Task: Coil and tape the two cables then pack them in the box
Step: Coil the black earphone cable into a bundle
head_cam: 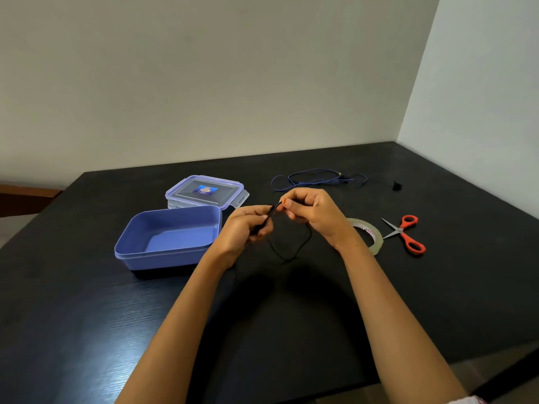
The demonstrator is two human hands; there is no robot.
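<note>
progress: early, by my read. First cable is mid-coil, nothing is taped, nothing is packed.
black cable: held above the tabletop between both hands. A short run is taut from hand to hand and slack loops hang below. I can't tell whether the loops reach the surface.
blue cable: loose and uncoiled at the back of the tabletop, well apart from both hands.
box: open, to the left of the hands, nothing visible inside. Its clip lid lies just behind it.
tape roll: flat on the tabletop by the right wrist, partly hidden behind it. No tape pulled out that I can see.
scissors: orange handles, just right of the tape, blades parted.
small black item: far right, too small to identify.
left hand: fingers clenched round the gathered part of the black cable.
right hand: thumb and fingers pinch the upper end of the same cable, the rest curled in.
remaining: finish and tape this coil, coil and tape the blue one, put both in the box.
</note>
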